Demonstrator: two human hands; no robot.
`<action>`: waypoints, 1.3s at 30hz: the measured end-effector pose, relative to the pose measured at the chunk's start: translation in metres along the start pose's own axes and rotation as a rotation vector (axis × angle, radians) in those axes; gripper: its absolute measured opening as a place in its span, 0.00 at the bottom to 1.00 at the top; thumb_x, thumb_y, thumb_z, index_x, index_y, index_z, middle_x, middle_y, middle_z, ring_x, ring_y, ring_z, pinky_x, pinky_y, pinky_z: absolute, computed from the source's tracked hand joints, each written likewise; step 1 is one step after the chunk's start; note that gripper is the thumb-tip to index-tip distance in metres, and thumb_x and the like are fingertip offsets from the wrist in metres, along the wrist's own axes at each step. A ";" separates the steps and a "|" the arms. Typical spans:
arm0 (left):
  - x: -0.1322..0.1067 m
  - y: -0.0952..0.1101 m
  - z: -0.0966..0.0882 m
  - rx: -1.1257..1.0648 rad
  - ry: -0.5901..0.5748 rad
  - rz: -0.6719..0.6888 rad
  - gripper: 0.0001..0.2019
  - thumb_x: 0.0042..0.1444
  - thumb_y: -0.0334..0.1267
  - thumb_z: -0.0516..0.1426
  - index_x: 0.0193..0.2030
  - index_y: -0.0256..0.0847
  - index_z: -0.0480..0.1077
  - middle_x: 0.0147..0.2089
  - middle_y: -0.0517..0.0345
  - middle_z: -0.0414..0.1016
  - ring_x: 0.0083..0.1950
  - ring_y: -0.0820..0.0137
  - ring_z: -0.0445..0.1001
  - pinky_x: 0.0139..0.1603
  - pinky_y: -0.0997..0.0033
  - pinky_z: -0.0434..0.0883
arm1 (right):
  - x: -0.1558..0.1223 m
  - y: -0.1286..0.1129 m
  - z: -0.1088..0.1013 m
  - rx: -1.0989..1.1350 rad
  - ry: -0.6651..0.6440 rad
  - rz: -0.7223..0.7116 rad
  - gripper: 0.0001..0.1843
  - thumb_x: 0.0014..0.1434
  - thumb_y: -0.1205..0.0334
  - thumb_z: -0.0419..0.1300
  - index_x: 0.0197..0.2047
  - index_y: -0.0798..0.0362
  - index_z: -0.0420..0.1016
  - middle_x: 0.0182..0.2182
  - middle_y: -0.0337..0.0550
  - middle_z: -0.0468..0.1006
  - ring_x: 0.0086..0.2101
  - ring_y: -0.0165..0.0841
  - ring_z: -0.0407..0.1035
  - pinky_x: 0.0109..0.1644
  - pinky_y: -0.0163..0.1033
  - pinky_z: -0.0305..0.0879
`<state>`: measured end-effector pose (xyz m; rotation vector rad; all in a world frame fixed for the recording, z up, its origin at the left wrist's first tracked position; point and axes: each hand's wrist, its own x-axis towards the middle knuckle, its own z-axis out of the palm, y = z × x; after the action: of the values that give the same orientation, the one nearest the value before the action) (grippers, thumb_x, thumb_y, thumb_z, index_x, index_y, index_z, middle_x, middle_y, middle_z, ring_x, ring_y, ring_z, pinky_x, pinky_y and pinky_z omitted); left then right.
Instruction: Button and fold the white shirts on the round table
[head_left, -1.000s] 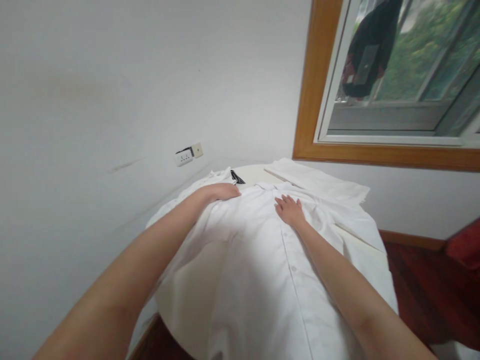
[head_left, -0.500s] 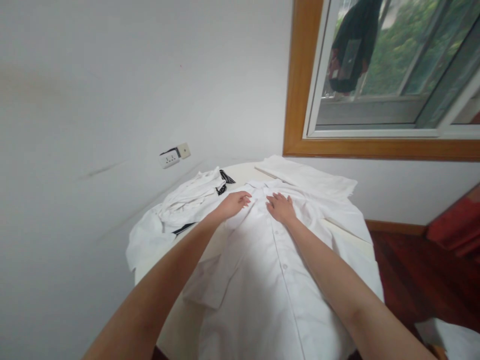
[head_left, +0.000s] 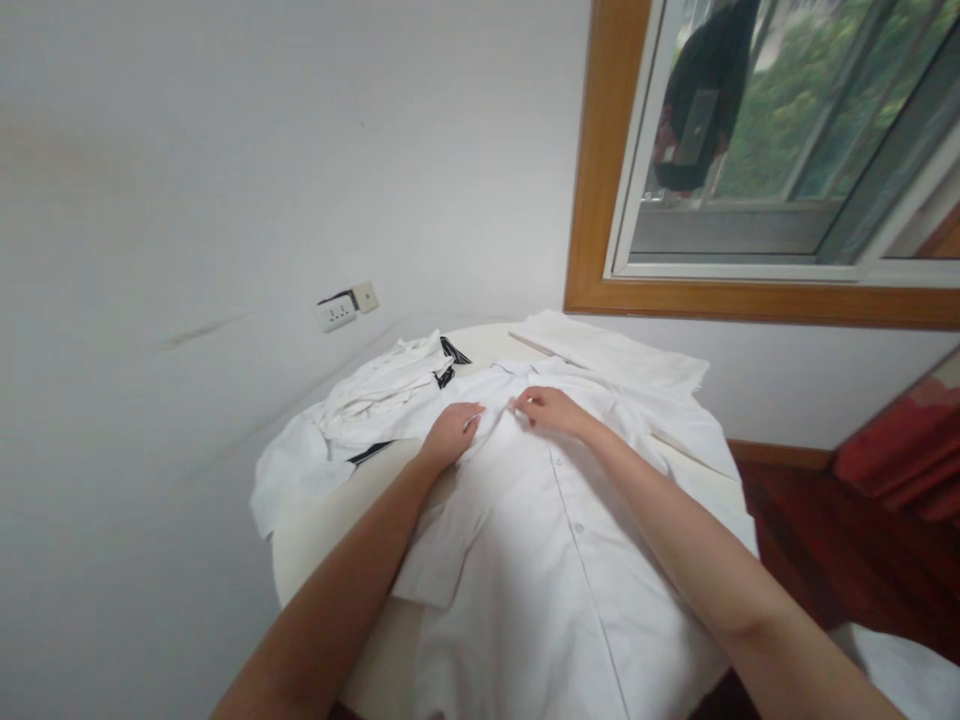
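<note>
The upper left is filled by a scuffed white wall [head_left: 225, 180], fitted with a socket [head_left: 337, 312]. At upper right, a window [head_left: 750, 240] is edged by wooden trim [head_left: 602, 150]; greenery [head_left: 802, 110] is seen outside. A pale counter [head_left: 311, 540] is placed at lower middle, dark reddish floor [head_left: 817, 540] at lower right.

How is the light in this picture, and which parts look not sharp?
Head view: soft light, a broad grey shadow down the white shirt, no strong glare; also head view: the greenery beyond the window looks blurred, and fine cloth texture is lost.
</note>
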<state>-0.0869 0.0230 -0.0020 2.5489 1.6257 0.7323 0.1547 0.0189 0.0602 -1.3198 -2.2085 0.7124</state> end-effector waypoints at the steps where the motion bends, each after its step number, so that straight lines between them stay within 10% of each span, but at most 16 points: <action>1: 0.001 -0.001 0.001 0.002 -0.001 0.002 0.20 0.62 0.39 0.45 0.53 0.37 0.72 0.56 0.50 0.74 0.59 0.64 0.69 0.64 0.57 0.63 | -0.002 -0.009 0.005 -0.027 -0.035 0.022 0.21 0.62 0.46 0.51 0.37 0.52 0.77 0.25 0.39 0.77 0.29 0.31 0.69 0.33 0.32 0.58; 7: 0.000 0.001 0.000 0.001 -0.048 0.017 0.22 0.65 0.40 0.42 0.57 0.37 0.69 0.60 0.49 0.71 0.64 0.65 0.65 0.66 0.56 0.59 | -0.013 -0.039 0.028 -0.096 -0.093 0.084 0.19 0.56 0.48 0.61 0.22 0.53 0.68 0.22 0.38 0.73 0.27 0.28 0.66 0.31 0.31 0.56; 17: -0.002 0.001 -0.007 0.031 -0.190 -0.016 0.28 0.59 0.54 0.52 0.63 0.42 0.63 0.68 0.48 0.59 0.69 0.61 0.56 0.69 0.56 0.53 | -0.041 -0.016 -0.027 0.948 -0.042 0.437 0.07 0.64 0.58 0.53 0.35 0.50 0.62 0.25 0.36 0.74 0.25 0.28 0.71 0.36 0.37 0.72; 28: -0.007 0.010 -0.013 0.050 -0.043 0.119 0.19 0.61 0.43 0.50 0.56 0.41 0.69 0.60 0.49 0.69 0.62 0.63 0.64 0.65 0.58 0.59 | -0.049 0.070 -0.046 0.112 0.308 0.364 0.18 0.52 0.45 0.59 0.28 0.53 0.71 0.22 0.35 0.72 0.25 0.28 0.64 0.28 0.30 0.58; 39: -0.036 0.072 -0.045 0.251 0.009 -0.183 0.20 0.65 0.51 0.43 0.49 0.41 0.67 0.44 0.49 0.70 0.48 0.61 0.68 0.49 0.63 0.66 | -0.104 0.060 -0.074 -0.016 0.045 0.367 0.29 0.60 0.38 0.49 0.25 0.54 0.73 0.24 0.46 0.77 0.26 0.32 0.69 0.33 0.34 0.64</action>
<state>-0.0565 -0.0501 0.0441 2.5064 2.0382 0.5571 0.2847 -0.0354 0.0641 -1.7557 -1.9598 0.7854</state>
